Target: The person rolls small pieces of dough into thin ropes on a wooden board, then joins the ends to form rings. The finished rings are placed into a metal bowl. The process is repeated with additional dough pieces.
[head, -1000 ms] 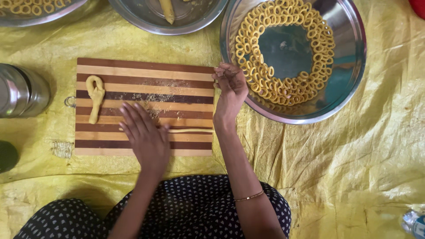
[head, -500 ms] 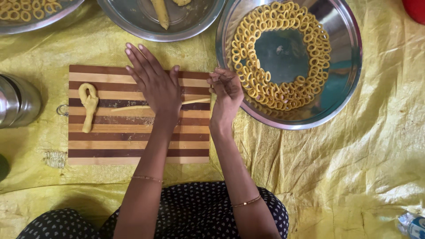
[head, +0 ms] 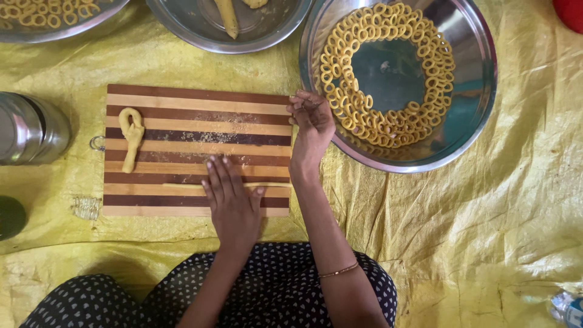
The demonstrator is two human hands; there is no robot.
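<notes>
A striped wooden cutting board (head: 182, 115) lies on a yellow sheet. My left hand (head: 232, 203) rests flat, fingers apart, on a thin yellow dough rope (head: 182, 185) stretched across the board's near stripes. My right hand (head: 313, 124) sits at the board's right edge with its fingers curled inward, close to the rim of a large steel plate (head: 480, 91). That plate carries several small dough rings (head: 392, 124) laid in a circle. A thicker looped dough piece (head: 130, 136) lies on the left part of the board.
A steel bowl (head: 182, 27) with dough pieces stands beyond the board. Another plate of dough rings (head: 54, 18) is at the far left corner. A steel container (head: 27, 130) lies left of the board. My patterned dark clothing (head: 273, 291) fills the near edge.
My left hand slid from the far part of the board back toward me, and the thin dough rope rolled with it to the near stripes. My right hand stayed at the board's right edge.
</notes>
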